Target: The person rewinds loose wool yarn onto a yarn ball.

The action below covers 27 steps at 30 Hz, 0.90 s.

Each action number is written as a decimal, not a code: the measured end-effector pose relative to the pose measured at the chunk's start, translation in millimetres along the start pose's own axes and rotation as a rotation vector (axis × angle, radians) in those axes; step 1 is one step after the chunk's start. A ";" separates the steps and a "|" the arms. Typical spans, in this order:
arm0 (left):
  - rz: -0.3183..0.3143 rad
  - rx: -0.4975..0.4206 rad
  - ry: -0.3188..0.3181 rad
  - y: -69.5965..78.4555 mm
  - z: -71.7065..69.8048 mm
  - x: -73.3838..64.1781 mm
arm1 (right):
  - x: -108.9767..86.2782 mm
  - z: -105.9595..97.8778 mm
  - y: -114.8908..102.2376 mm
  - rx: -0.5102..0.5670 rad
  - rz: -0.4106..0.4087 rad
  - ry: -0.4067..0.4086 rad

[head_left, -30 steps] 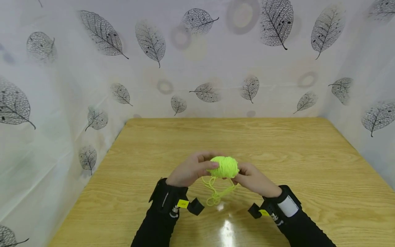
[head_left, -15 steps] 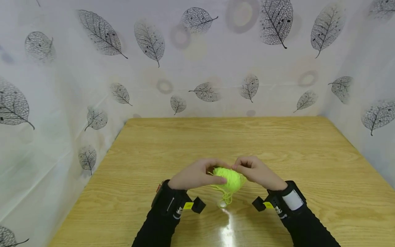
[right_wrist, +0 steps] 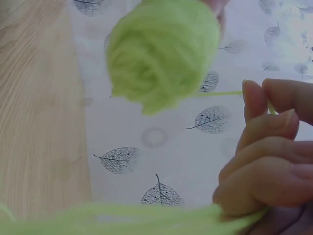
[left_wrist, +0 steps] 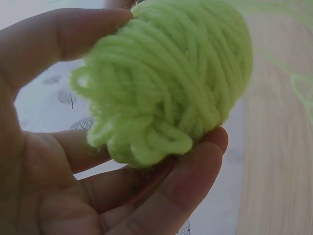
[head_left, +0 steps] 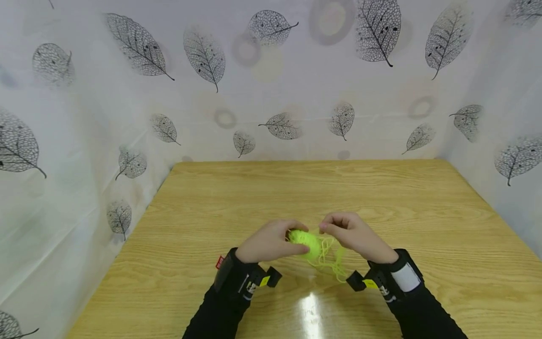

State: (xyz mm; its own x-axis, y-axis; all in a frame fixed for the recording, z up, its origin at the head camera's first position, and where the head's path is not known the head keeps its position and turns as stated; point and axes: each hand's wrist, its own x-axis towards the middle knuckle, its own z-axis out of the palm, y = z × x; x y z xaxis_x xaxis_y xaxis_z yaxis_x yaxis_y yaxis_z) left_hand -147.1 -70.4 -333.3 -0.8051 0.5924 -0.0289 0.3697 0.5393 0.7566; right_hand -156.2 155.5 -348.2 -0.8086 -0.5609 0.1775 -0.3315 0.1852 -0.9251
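Note:
A ball of neon yellow-green yarn (head_left: 306,242) is held above the table by my left hand (head_left: 271,242). In the left wrist view, thumb and fingers curl round the ball (left_wrist: 171,68), and small loops stick out at its near end. My right hand (head_left: 355,235) is just to the right, apart from the ball. The right wrist view shows its thumb and forefinger pinching a taut yarn strand (right_wrist: 220,93) that runs to the ball. Loose yarn loops (head_left: 336,268) hang beneath the right hand. More yarn (right_wrist: 122,218) passes blurred under its lower fingers.
The wooden table (head_left: 237,188) spreads under both hands. A pale cloth (head_left: 296,70) printed with leaves stands behind it and along the sides. Black straps with small cameras (head_left: 274,277) sit on both wrists.
My right hand has moved from the ball's right end up and away, drawing a strand out. The loose loops have swung from below the ball to its right. The ball has dipped slightly.

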 end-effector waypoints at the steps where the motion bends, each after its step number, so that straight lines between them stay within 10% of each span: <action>1: -0.009 0.016 0.011 -0.2 0.5 0.3 | -0.9 -0.4 -1.5 0.004 -0.011 0.005; 10: -0.072 0.081 0.182 -3.0 4.2 4.6 | -8.7 1.5 -20.6 -0.021 -0.077 0.055; 27: -0.029 -0.270 0.631 -11.8 -2.7 10.2 | -9.9 16.1 -24.8 -0.025 -0.247 -0.051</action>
State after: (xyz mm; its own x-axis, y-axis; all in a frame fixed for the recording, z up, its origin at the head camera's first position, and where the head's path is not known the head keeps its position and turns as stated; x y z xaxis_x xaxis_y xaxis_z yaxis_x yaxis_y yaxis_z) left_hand -160.9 -72.3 -340.8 -0.9594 0.0738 0.2721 0.2809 0.3331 0.9001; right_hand -132.2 143.4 -332.4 -0.6764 -0.6315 0.3790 -0.5283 0.0575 -0.8471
